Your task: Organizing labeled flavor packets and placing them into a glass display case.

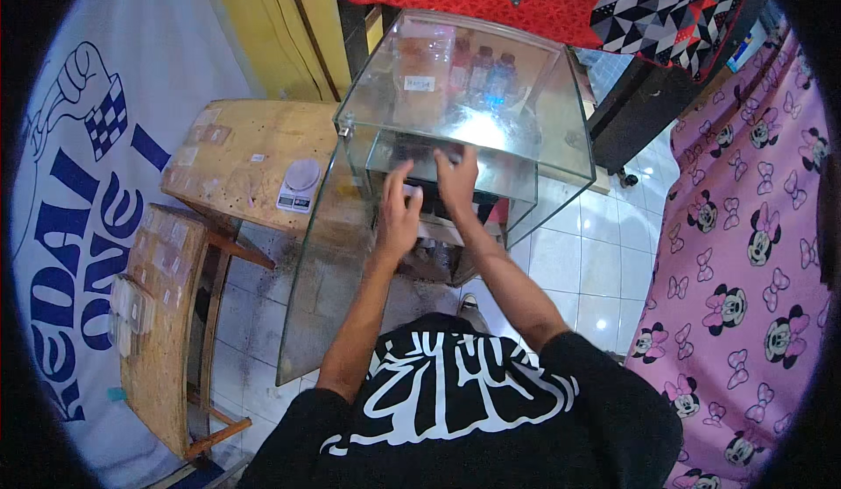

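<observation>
A glass display case point(407, 111) stands before me, and its glass door point(309, 318) is swung out to the left. My left hand point(397, 219) hovers at the front opening, thumb and fingers apart, with nothing visible in it. Close beside it on the right, my right hand point(458, 177) is raised with spread fingers, also with nothing visible in it. Behind and below the hands is a dark object point(420, 185), too covered to name. Through the glass top show capped plastic bottles point(481, 68) and a clear-wrapped package point(420, 62) bearing a label.
A white digital kitchen scale point(300, 183) sits on a wooden table point(263, 121) at left. A wooden bench point(154, 384) holds stacked clear plastic containers point(131, 308) and flat packets point(167, 259). A pink patterned curtain point(723, 259) hangs right; a printed white banner point(158, 48) hangs left.
</observation>
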Tool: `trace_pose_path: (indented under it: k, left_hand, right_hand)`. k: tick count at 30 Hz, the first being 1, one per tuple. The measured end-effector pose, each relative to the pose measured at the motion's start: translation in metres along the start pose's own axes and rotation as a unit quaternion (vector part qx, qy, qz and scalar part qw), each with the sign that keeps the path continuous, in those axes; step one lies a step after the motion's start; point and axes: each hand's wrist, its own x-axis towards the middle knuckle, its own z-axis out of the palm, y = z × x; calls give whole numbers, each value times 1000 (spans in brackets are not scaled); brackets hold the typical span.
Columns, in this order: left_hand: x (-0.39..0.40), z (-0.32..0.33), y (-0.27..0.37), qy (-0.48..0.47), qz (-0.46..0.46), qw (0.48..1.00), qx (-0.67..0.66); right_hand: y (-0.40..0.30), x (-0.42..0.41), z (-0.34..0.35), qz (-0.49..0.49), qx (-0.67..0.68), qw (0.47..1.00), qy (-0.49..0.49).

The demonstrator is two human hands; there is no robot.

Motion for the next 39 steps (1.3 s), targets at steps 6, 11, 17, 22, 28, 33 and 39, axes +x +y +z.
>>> trace_pose_path:
  k: [6,11,17,22,28,33,39]
  left_hand:
    - [-114,-44,70,-113,47,972,199]
    - [-149,-72,139,-161,125,956,209]
    - [-158,-105,205,-159,230,934,224]
    - [-162,-130,213,-23,251,927,279]
    - [-159,-133,189,43,73,972,220]
    - [-157,-134,171,-44,66,973,217]
    - [-143,-122,161,-149,168,946,235]
  right_hand:
    - [-44,-104,-36,66,245,958,-134]
    - [-91,-151,-59,162,365,891,-216]
    - [-97,-182,-63,130,354,900,-219]
    - [-107,-206,-68,107,300,926,-204]
    - [-128,-217,-83,-16,222,940,-258]
    - [-148,-212,-95,-140,176,909,-350]
    - [-127,-229,-102,-142,176,913,-338]
